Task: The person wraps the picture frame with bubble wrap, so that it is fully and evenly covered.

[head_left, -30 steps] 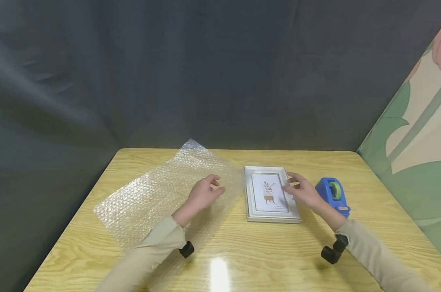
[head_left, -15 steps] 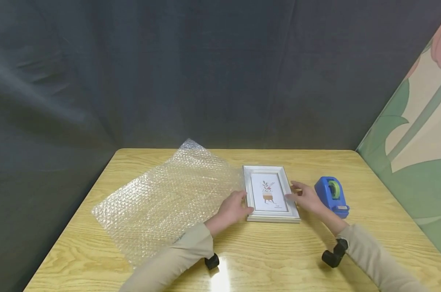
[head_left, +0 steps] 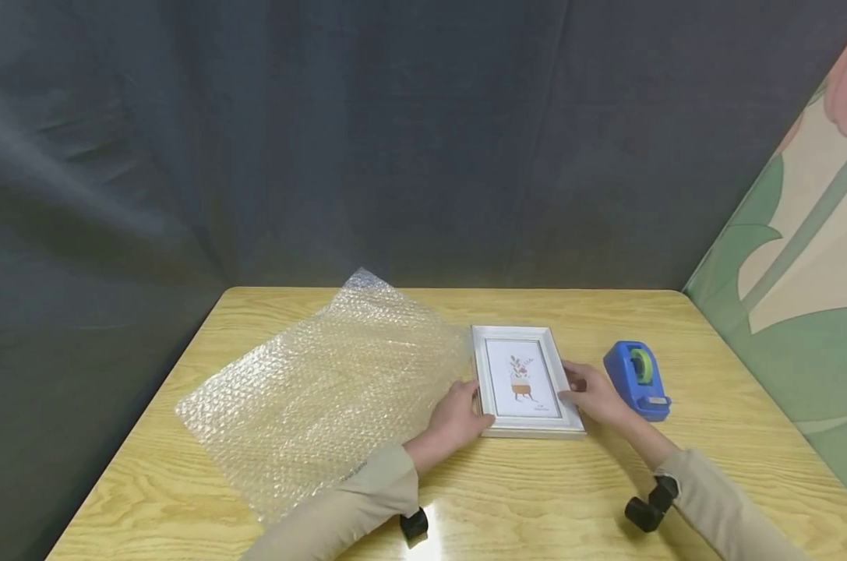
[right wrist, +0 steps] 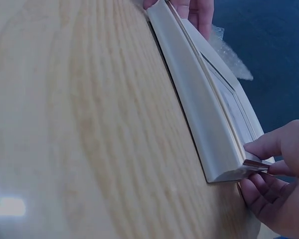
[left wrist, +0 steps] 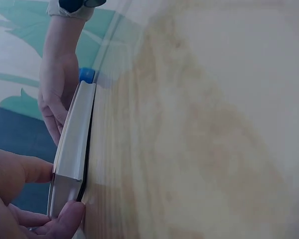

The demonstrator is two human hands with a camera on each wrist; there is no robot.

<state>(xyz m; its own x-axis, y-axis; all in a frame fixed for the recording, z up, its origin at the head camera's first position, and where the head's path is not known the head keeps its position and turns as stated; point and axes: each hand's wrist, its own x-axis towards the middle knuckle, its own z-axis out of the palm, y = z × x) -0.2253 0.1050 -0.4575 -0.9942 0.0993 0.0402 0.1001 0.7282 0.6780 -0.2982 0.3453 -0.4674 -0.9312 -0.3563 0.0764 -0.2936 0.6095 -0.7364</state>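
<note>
A white picture frame (head_left: 491, 389) with a potted-plant print lies face up, right of the table's middle. My left hand (head_left: 457, 419) grips its left side near the front corner. In the left wrist view, thumb and fingers (left wrist: 37, 169) pinch that corner of the frame (left wrist: 75, 134) from above and below. On the opposite side, my right hand (head_left: 595, 396) holds the right edge. The right wrist view has that hand's thumb (right wrist: 264, 144) on the top face and fingers under the edge of the frame (right wrist: 194, 99).
A wide sheet of bubble wrap (head_left: 325, 382) is spread left of the frame, its right edge close to the frame's left side. A blue tape dispenser (head_left: 625, 382) with green tape stands right of my right hand. Behind the wooden table (head_left: 297, 300) hangs a dark curtain (head_left: 409, 156).
My left hand has moved right, from over the bubble wrap to the frame's left side. The right hand has taken hold of the right edge, and the frame has shifted slightly toward me.
</note>
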